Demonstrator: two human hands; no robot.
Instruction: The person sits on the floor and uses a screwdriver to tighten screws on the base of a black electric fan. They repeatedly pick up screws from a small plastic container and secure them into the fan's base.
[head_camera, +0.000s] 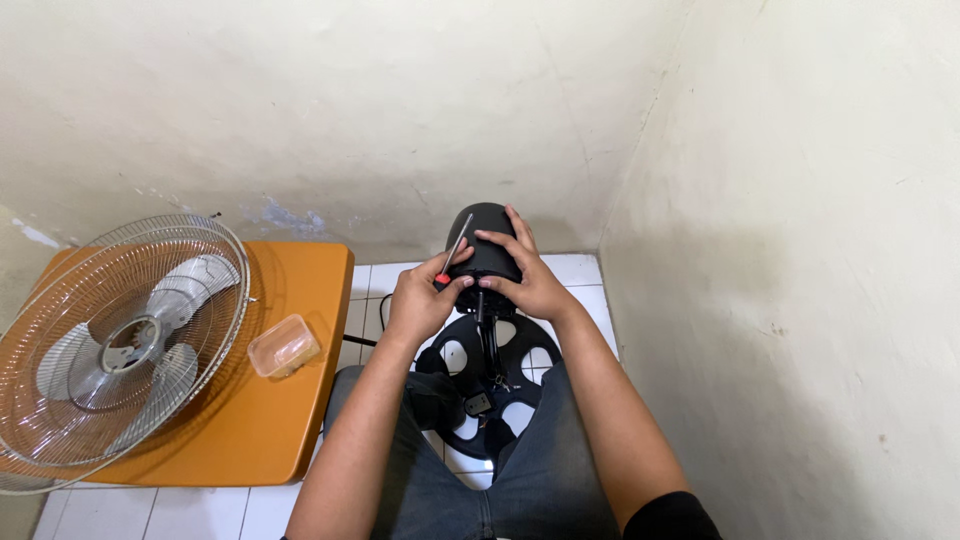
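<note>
A black fan motor housing (488, 232) stands on its pole above a round black base (490, 385) on the floor between my knees. My left hand (420, 300) grips a screwdriver (457, 247) with a red and black handle, its metal shaft pointing up along the housing's left side. My right hand (528, 280) wraps the front and right side of the housing, fingers spread over it. The housing's underside is hidden by both hands.
An orange low table (290, 420) at the left carries a wire fan guard with clear blades (115, 345) and a small clear plastic box (284, 346). White floor tiles (575, 272) meet cream walls close ahead and on the right.
</note>
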